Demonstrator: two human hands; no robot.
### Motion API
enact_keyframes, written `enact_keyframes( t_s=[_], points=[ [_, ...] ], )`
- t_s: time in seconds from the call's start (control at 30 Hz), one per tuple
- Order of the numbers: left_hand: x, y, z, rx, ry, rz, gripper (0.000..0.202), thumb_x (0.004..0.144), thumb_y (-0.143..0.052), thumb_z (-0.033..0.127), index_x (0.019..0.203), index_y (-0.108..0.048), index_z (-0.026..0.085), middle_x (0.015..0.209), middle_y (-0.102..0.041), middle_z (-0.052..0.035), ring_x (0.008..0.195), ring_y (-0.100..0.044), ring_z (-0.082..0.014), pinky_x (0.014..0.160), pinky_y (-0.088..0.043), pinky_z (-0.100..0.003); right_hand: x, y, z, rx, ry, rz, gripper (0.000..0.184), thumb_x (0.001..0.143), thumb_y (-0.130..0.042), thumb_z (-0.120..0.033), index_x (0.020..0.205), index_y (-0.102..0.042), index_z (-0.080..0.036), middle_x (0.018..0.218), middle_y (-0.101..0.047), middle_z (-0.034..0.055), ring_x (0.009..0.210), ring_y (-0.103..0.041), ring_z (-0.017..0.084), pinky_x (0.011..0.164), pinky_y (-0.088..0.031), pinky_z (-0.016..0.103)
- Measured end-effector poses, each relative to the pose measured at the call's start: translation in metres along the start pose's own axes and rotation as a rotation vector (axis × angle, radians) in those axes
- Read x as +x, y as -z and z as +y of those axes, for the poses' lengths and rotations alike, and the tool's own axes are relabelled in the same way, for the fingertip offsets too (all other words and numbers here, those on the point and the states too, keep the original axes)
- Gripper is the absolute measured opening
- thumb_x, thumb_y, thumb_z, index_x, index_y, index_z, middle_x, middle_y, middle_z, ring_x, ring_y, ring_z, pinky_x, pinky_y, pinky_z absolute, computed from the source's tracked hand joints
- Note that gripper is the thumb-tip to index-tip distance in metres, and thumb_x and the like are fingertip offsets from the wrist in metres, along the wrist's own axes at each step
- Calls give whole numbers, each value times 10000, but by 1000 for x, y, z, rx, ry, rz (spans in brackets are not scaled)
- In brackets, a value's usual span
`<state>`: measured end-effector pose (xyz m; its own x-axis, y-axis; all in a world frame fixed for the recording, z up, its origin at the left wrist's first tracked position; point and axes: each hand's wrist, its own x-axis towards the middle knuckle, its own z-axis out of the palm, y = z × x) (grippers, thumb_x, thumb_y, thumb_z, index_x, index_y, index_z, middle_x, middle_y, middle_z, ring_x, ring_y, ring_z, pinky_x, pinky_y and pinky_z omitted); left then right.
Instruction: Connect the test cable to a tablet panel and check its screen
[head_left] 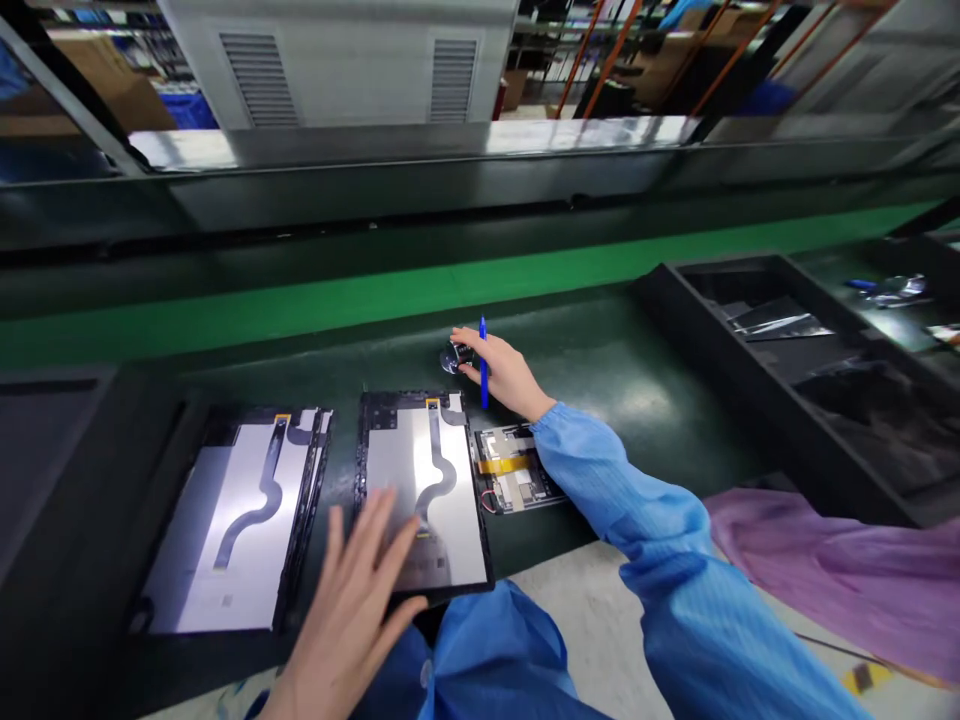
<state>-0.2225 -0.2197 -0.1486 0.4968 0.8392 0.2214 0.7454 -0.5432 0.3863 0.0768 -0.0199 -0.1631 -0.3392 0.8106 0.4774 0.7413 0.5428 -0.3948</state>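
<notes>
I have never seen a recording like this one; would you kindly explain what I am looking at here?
There is no machine here: these are a person's two bare hands in blue sleeves, seen from a camera worn on the head that looks forward and down. The left hand lies flat, fingers spread, on the near corner of an opened tablet whose silver inside faces up. A second opened tablet lies to its left, and a small circuit board with yellow tape lies to its right. The right hand holds a blue pen and touches a small shiny round part; I cannot tell what that is. All this rests on a dark worktop beside a green belt. A black tray stands at the right, with a purple cloth near it.
</notes>
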Motion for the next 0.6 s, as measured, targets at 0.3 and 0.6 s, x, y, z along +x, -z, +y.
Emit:
enact_keyframes(
  t_s=[0.3, 0.6],
  points=[
    [58, -12, -5, -72, 40, 20, 583, 982, -447, 72, 1526, -358, 263, 1672, -214, -76, 1546, -176, -277, 1251, -170, -585, -9, -17, 14, 15, -78, 159, 437, 948, -629, -272, 1375, -538, -265, 1373, -657, 37, 1208, -671, 195, 1044, -561, 349],
    [52, -16, -6, -104, 122, 135, 900, 868, -553, -37, 1565, -265, 455, 1666, -217, 68, 1530, -232, -292, 1273, -107, -592, -6, -10, 6, 5, -79, 185, 347, 913, -692, -251, 1245, -591, -258, 1285, -711, 33, 1156, -700, 197, 999, -602, 362]
  ],
)
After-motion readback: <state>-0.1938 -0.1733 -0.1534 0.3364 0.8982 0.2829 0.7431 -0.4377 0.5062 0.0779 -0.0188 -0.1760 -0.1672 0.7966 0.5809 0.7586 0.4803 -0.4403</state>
